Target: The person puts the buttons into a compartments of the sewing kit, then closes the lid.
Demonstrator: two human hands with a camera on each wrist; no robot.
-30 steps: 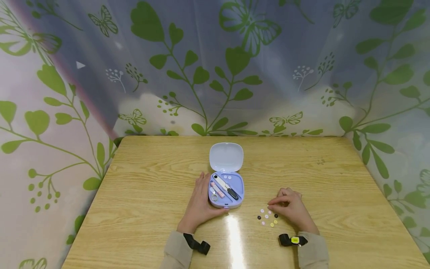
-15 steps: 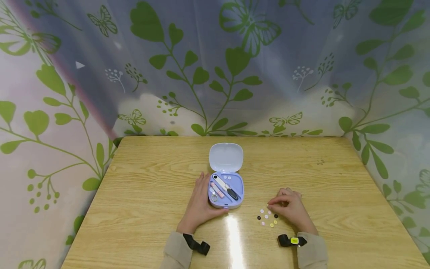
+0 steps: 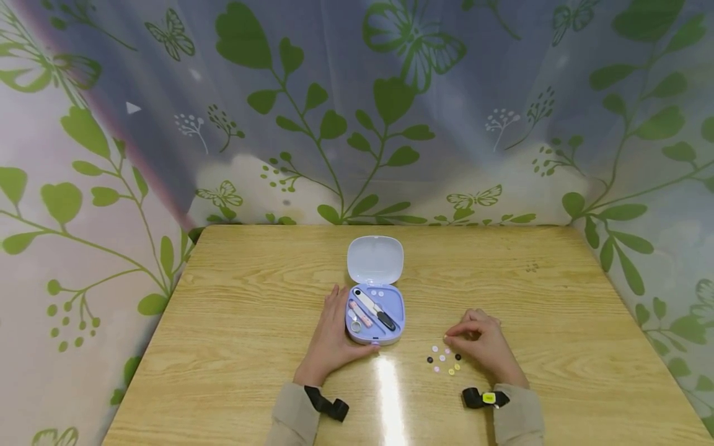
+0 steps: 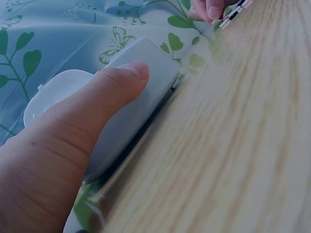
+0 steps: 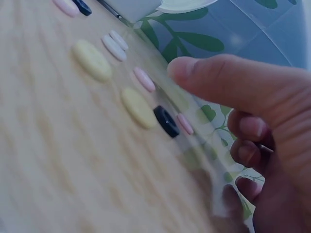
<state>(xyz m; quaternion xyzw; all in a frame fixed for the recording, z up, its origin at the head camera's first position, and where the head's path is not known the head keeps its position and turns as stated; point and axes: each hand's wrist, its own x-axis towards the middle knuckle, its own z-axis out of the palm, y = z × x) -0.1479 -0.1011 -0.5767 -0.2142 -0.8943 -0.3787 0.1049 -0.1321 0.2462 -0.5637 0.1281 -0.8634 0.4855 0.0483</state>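
Note:
A lilac sewing-kit box (image 3: 393, 337) stands with its white lid (image 3: 376, 260) raised. My left hand (image 3: 331, 347) grips the box, fingers along its left side and thumb (image 4: 112, 87) across its front. Inside lie a black-and-white tool (image 3: 374, 308), a pink-and-white stick (image 3: 360, 314), a small round silver piece (image 3: 356, 326) and two white buttons (image 3: 377, 293). Right of the box, my right hand (image 3: 482, 344) pinches a small pale button (image 3: 445, 337) between thumb and index fingertips. In the right wrist view the thumb hides the pinch; the other fingers are curled.
Loose buttons lie beside the right hand: white (image 3: 442, 358), pink (image 3: 437, 369), yellow (image 3: 452, 371) and black (image 3: 430, 359) ones. The wooden table (image 3: 251, 297) ends at a leaf-patterned curtain (image 3: 312, 124) behind and at both sides.
The right fingertips have risen very slightly away from the loose buttons, with the pale button between them. The left hand and box have stayed in place.

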